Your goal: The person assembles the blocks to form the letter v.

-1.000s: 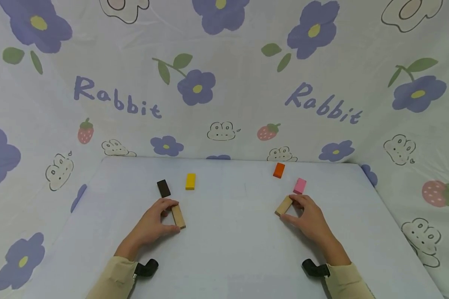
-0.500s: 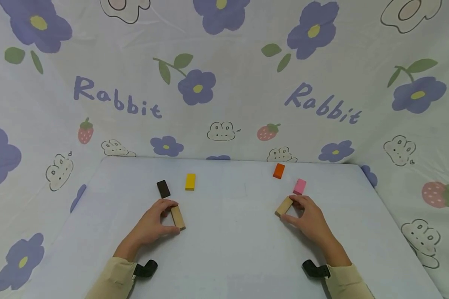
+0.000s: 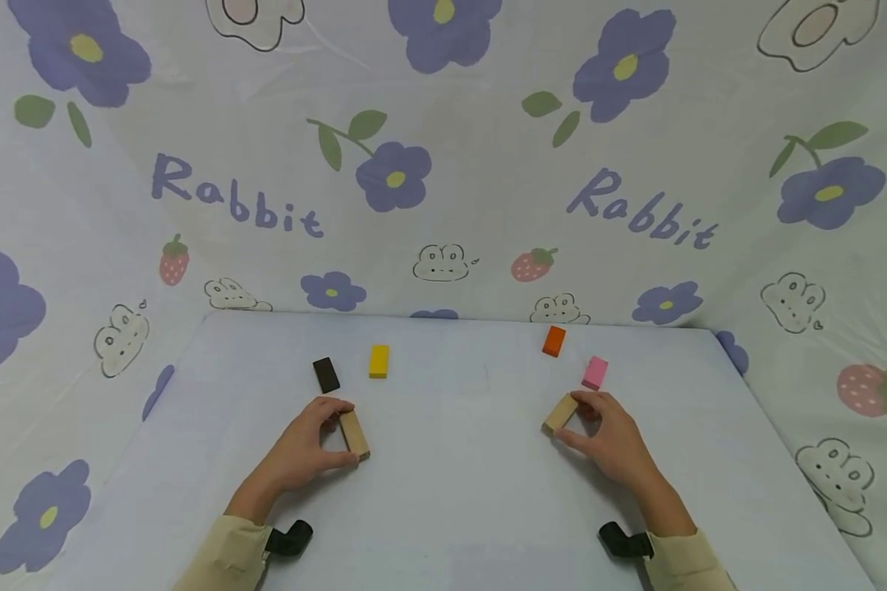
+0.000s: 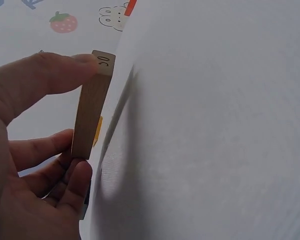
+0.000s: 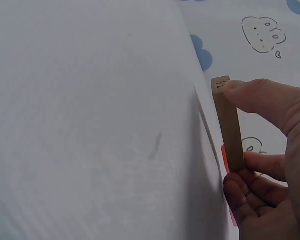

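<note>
My left hand [image 3: 301,447] pinches a plain wooden block [image 3: 354,435] by its two ends, thumb at the near end and fingers at the far end. In the left wrist view, the thumb partly covers a number printed on the end of that block [image 4: 92,107]. On the other side, a second plain wooden block [image 3: 560,414] is held the same way by my right hand [image 3: 612,439]. Its printed end [image 5: 220,85] shows in the right wrist view, beside the thumb. Both blocks slant, and shadows lie under the hands.
Beyond the left hand lie a black block [image 3: 326,375] and a yellow block [image 3: 379,361]. An orange block [image 3: 553,341] and a pink block [image 3: 595,373] lie beyond the right hand. The white tabletop [image 3: 451,492] meets a patterned cloth [image 3: 480,189] at the back.
The head view has shifted slightly, so the scene sits a little lower and further right. Both hands keep their hold on the wooden blocks in nearly the same places.
</note>
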`<action>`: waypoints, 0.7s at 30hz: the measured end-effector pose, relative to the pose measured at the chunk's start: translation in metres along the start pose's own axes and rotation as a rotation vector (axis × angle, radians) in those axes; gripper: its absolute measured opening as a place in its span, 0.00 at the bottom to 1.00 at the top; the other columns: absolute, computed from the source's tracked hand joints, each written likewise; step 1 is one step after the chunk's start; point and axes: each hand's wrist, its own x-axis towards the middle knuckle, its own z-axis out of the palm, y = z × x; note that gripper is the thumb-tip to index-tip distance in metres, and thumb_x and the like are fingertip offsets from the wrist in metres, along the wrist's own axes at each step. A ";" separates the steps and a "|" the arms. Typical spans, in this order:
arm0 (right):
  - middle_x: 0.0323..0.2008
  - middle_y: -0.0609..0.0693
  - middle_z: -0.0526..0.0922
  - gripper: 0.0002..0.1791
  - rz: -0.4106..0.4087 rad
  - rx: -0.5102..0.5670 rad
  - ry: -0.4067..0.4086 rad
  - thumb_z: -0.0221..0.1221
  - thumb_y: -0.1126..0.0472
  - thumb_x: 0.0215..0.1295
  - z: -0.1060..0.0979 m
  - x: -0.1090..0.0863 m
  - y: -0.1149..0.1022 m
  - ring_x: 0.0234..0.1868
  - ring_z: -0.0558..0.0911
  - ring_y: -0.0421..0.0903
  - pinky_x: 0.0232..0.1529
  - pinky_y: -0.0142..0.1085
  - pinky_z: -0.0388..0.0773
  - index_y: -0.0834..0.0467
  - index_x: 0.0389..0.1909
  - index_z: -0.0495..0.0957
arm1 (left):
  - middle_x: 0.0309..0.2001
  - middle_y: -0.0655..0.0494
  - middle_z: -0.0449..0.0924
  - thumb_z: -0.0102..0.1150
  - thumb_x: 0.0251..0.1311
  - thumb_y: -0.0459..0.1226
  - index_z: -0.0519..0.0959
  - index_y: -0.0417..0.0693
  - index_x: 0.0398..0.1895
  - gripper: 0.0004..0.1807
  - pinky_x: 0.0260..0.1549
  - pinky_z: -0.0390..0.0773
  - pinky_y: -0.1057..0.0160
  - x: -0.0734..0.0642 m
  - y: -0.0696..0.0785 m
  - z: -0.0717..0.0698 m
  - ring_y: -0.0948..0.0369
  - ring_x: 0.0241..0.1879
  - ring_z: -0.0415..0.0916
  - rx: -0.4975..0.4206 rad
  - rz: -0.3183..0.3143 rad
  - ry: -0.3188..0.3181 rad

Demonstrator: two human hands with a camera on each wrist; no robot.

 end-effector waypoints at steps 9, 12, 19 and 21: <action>0.61 0.60 0.79 0.40 -0.009 0.025 0.002 0.78 0.53 0.64 0.006 -0.004 -0.006 0.59 0.78 0.59 0.62 0.57 0.77 0.65 0.72 0.75 | 0.63 0.49 0.75 0.86 0.54 0.38 0.77 0.39 0.69 0.39 0.58 0.77 0.45 -0.003 0.003 -0.002 0.53 0.55 0.75 0.008 0.025 0.016; 0.61 0.59 0.80 0.40 -0.007 0.026 -0.003 0.79 0.52 0.63 0.008 -0.005 -0.007 0.60 0.78 0.58 0.62 0.57 0.77 0.64 0.72 0.76 | 0.62 0.50 0.75 0.86 0.54 0.37 0.77 0.39 0.69 0.39 0.57 0.76 0.46 -0.004 0.004 0.000 0.53 0.54 0.74 0.001 0.021 0.007; 0.61 0.58 0.80 0.40 -0.018 0.041 -0.002 0.79 0.53 0.63 0.008 -0.010 -0.017 0.60 0.79 0.58 0.62 0.57 0.78 0.62 0.72 0.76 | 0.63 0.51 0.74 0.85 0.54 0.36 0.76 0.39 0.69 0.40 0.58 0.77 0.47 -0.001 0.005 0.003 0.53 0.55 0.75 0.016 0.031 0.009; 0.61 0.58 0.81 0.40 -0.030 0.047 -0.003 0.79 0.53 0.63 0.008 -0.012 -0.020 0.60 0.79 0.58 0.62 0.57 0.78 0.63 0.71 0.76 | 0.63 0.51 0.75 0.85 0.54 0.35 0.76 0.39 0.69 0.40 0.58 0.77 0.46 -0.002 0.005 0.004 0.52 0.56 0.75 0.014 0.032 0.010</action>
